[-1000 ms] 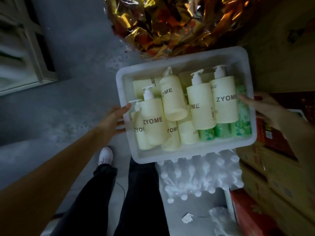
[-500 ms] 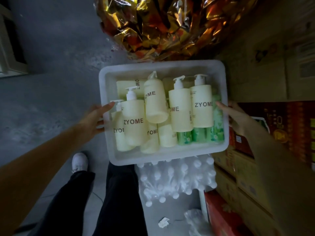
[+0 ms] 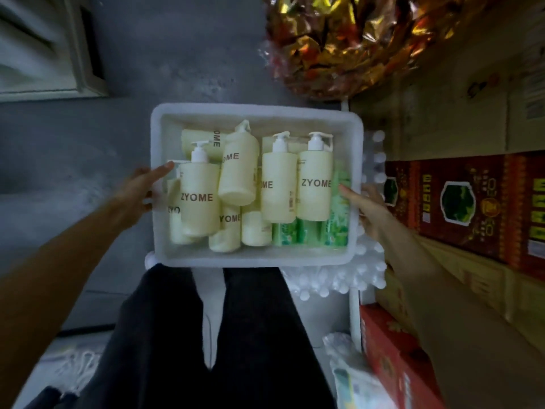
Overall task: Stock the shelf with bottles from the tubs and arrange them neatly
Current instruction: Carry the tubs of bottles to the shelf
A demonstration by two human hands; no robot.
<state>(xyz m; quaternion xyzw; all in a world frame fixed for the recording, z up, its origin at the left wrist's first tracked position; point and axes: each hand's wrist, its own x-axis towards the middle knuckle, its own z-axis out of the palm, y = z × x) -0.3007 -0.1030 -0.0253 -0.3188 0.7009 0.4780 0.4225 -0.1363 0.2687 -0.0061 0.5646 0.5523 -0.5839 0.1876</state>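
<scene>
— Fingers of the left hand (image 3: 138, 191): state?
— Curled round the left rim of the white tub (image 3: 253, 111). The thumb lies over the rim's top edge, and the other fingers sit against the outer wall.
— Right hand (image 3: 369, 208)?
— The same on the opposite rim. Its thumb hooks over the edge into the tub, and its fingers are underneath and outside, only partly seen. Both hands grip, and the tub is carried between them, roughly level.
— Contents?
— Cream pump bottles (image 3: 199, 199) marked ZYOME, lying on their sides in two loose layers. Most pump heads point to the far wall. One bottle in the upper layer lies tilted across the others. Green bottles (image 3: 309, 233) lie in the lower layer at the right end, and the outermost is just beside the right thumb. The exact count cannot be determined.
— Position of the tub?
— In front of the person, above the black trousers (image 3: 250, 335). A shrink-wrapped pack of white-capped bottles (image 3: 339, 280) stands on the floor under its right side.
— Surroundings?
— A crumpled gold foil bundle (image 3: 348, 39) lies beyond the far rim. Red printed cartons (image 3: 472, 202) and plain brown ones are stacked along the right. Grey concrete floor (image 3: 153, 72) is to the left.
</scene>
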